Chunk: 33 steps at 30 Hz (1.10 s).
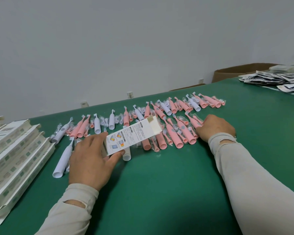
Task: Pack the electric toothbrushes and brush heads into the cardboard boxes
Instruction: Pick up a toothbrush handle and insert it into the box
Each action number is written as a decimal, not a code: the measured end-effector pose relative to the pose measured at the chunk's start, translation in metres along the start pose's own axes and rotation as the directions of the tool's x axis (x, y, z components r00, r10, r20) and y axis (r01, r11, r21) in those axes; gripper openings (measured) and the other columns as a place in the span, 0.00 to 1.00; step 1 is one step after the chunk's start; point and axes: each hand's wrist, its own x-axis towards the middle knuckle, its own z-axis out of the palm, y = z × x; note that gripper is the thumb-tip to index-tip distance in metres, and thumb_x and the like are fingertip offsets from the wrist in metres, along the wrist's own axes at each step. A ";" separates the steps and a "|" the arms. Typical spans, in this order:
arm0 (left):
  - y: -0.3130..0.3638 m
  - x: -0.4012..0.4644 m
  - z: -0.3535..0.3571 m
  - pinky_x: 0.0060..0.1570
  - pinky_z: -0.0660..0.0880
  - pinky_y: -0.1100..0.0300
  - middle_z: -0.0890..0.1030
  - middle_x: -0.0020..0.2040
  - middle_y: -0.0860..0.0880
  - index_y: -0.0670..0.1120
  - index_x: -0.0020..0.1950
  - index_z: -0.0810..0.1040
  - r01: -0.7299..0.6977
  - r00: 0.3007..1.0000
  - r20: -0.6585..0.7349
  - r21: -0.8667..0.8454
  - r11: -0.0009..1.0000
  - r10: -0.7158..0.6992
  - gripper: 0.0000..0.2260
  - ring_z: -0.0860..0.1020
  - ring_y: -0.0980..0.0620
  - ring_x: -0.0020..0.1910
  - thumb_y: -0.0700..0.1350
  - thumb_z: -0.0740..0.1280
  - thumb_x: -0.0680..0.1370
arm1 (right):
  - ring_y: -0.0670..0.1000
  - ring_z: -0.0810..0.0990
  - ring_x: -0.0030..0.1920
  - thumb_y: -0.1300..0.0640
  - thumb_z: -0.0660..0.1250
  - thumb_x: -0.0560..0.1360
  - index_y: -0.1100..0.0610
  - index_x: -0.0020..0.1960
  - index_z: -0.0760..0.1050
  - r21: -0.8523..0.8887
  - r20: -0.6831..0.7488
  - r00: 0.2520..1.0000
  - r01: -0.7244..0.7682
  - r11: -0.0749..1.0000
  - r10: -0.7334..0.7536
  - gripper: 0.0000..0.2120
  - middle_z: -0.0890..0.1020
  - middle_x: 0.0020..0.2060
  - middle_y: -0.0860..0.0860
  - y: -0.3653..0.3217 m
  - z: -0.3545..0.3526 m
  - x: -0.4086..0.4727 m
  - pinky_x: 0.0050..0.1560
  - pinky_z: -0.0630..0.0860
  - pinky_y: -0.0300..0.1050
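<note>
Your left hand (90, 160) grips a box (131, 136) over the green table (159, 192).
Fingers and thumb clamp its near end; its open flap points to 1 o'clock. Your right hand (215, 128), at 2 o'clock, rests fingers curled on pink toothbrushes (178, 133); whether they pinch one, you cannot tell. More boxes (15, 150) lie stacked at 9 o'clock.

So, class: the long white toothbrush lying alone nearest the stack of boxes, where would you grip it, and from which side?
Grip the white toothbrush across its thick handle, near the wide open end, coming down from above. It lies flat on the green table with its thin brush end pointing away, and the handle's near half has bare table on its left. The left hand, holding a box, crowds its right.
</note>
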 end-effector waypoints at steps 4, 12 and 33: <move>0.000 0.000 -0.001 0.59 0.71 0.47 0.77 0.64 0.48 0.51 0.69 0.74 0.008 1.000 0.002 -0.004 1.000 -0.008 0.31 0.73 0.43 0.61 0.66 0.69 0.71 | 0.56 0.77 0.38 0.46 0.67 0.75 0.55 0.47 0.73 0.051 -0.073 0.997 -0.004 0.999 0.008 0.12 0.77 0.36 0.51 -0.002 -0.006 -0.006 0.33 0.66 0.42; 0.003 0.000 -0.003 0.60 0.70 0.47 0.77 0.64 0.48 0.51 0.69 0.74 0.021 1.000 -0.007 -0.018 1.000 -0.021 0.30 0.72 0.43 0.62 0.63 0.70 0.71 | 0.47 0.74 0.31 0.52 0.70 0.77 0.62 0.56 0.79 0.944 0.210 0.932 -0.272 -0.186 -0.295 0.14 0.82 0.39 0.55 -0.016 -0.036 -0.038 0.23 0.69 0.39; 0.002 -0.003 -0.004 0.60 0.69 0.48 0.76 0.64 0.49 0.52 0.69 0.73 0.004 1.000 -0.006 -0.007 1.000 -0.004 0.29 0.72 0.45 0.63 0.64 0.70 0.72 | 0.50 0.84 0.45 0.65 0.70 0.75 0.60 0.53 0.74 0.922 0.148 0.831 -0.312 -0.229 -0.537 0.08 0.84 0.49 0.57 -0.049 -0.016 -0.083 0.42 0.81 0.42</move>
